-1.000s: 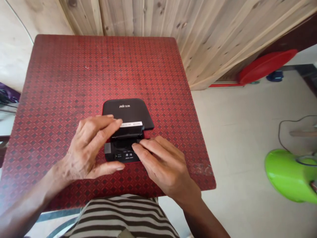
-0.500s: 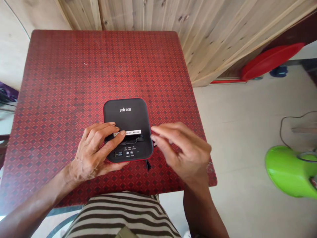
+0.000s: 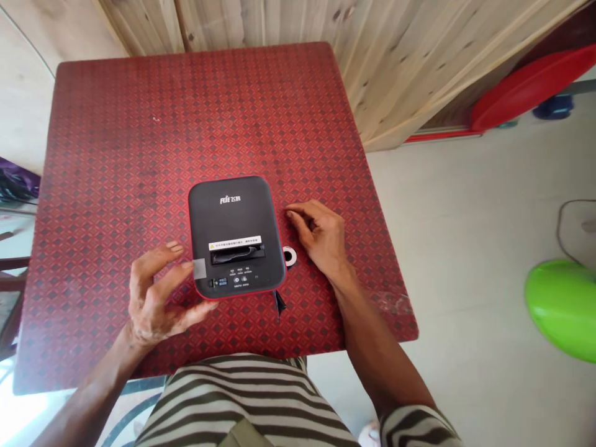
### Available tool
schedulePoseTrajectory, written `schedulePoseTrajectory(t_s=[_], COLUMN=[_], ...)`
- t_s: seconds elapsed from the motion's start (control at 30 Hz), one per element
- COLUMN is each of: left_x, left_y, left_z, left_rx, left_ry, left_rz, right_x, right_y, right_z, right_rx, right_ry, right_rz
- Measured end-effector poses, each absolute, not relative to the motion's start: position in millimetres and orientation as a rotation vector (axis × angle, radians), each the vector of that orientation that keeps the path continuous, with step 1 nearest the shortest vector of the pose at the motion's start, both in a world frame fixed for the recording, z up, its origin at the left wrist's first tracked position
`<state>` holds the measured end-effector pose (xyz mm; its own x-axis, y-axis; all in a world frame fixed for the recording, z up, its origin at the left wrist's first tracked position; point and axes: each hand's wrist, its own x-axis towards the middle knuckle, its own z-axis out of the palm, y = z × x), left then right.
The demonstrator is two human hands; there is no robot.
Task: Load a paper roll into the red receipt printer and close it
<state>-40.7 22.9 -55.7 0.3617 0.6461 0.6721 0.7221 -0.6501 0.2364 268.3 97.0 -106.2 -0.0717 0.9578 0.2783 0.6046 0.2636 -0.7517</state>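
A black device with a red rim [image 3: 235, 233] lies flat on the red patterned table [image 3: 139, 155], its lid closed, a white label and a slot on top. My left hand [image 3: 156, 295] is at its left front corner, fingers spread and curved, the thumb touching the front edge; it holds nothing. My right hand [image 3: 321, 236] rests on the table just right of the device, fingers loosely curled, beside a small black-and-white ring-shaped part [image 3: 289, 256]. A small black piece [image 3: 279, 303] lies at the device's front right corner.
A wooden plank wall [image 3: 372, 49] stands behind the table. On the floor to the right are a green plastic object [image 3: 563, 307], a red lid-like object [image 3: 531, 84] and a cable. The table's right edge drops to a light floor.
The device's lid went from raised to closed. My left hand slid off the top to the left front corner. My right hand drew away and settled on the table to the right.
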Motion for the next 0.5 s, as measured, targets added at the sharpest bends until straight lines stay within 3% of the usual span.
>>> schedulePoseTrajectory(t_s=[0.5], left_x=[-41], left_y=[15], left_z=[-70], left_rx=[-2.535], left_ry=[-1.302], left_rz=[-1.162], right_x=[270], right_y=[100], right_z=[-104], right_rx=[-1.454], right_ry=[-1.762], right_rz=[0.578])
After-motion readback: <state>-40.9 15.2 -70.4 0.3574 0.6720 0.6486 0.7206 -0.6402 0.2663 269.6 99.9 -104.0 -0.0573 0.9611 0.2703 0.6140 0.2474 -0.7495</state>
